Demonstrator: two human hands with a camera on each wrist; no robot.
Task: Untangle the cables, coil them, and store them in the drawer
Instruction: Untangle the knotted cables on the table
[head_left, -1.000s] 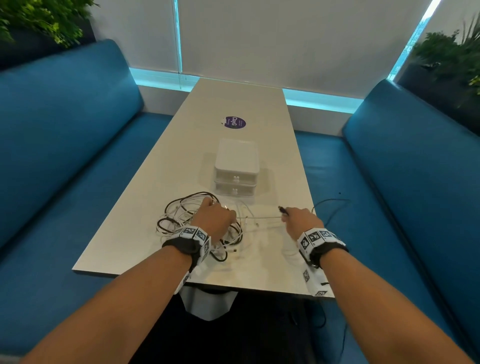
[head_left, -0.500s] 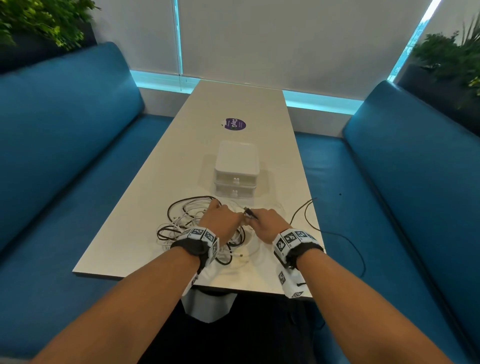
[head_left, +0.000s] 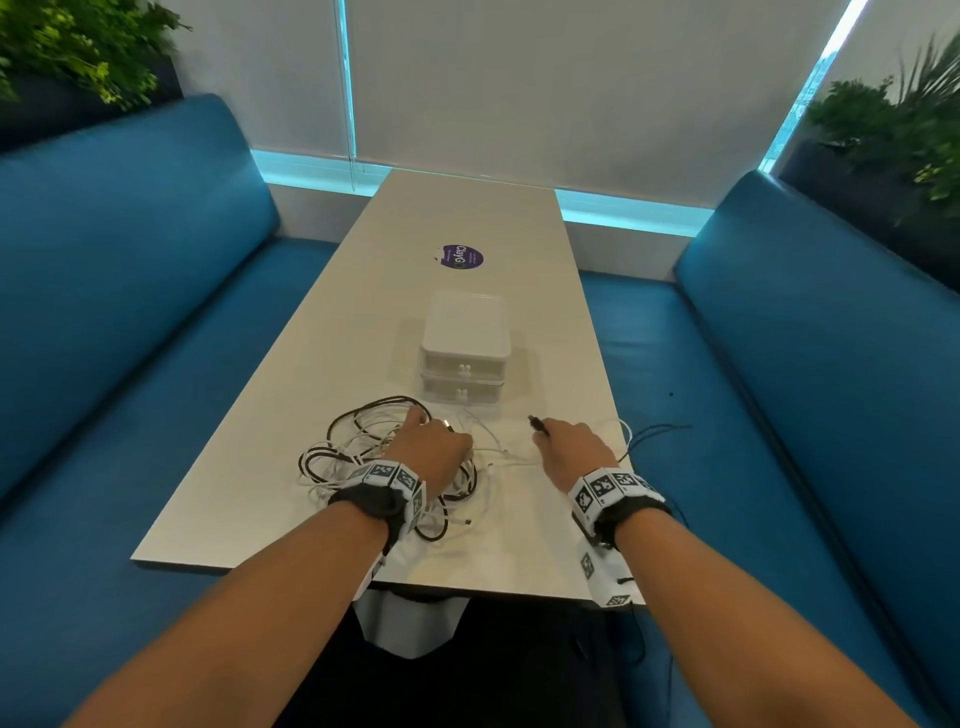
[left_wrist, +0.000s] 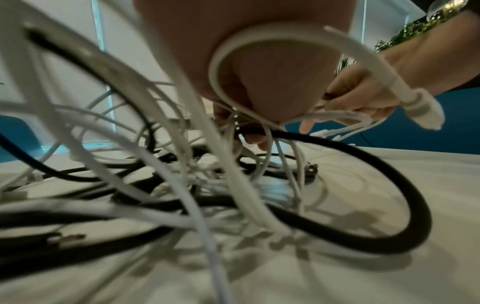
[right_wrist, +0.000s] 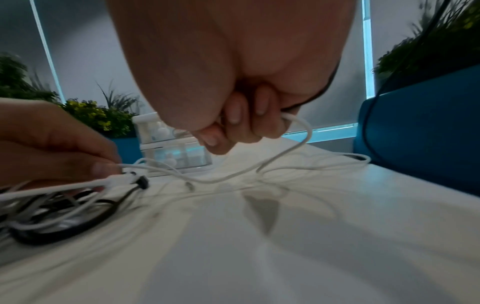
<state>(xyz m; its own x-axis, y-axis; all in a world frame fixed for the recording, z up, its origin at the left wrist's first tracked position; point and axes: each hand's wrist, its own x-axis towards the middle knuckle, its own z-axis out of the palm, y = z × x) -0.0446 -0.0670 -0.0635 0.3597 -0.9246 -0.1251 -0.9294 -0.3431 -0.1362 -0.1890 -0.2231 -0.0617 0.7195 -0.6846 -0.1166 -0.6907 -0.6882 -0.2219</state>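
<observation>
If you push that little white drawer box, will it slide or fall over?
Probably slide. The drawer box sits low and wide on the smooth table, so tipping looks unlikely. It seems to be thin plastic, with its drawers appearing shut, so it is likely light and could skid away easily. Steadying it with one of the hands while pulling a knob might help.

Surfaces: smooth, mostly matt.
Desk (head_left: 322, 415) pale matt laminate; cables (head_left: 358, 441) under left hand (head_left: 431, 457) smooth; drawer unit (head_left: 464, 343) beyond translucent plastic.
</observation>
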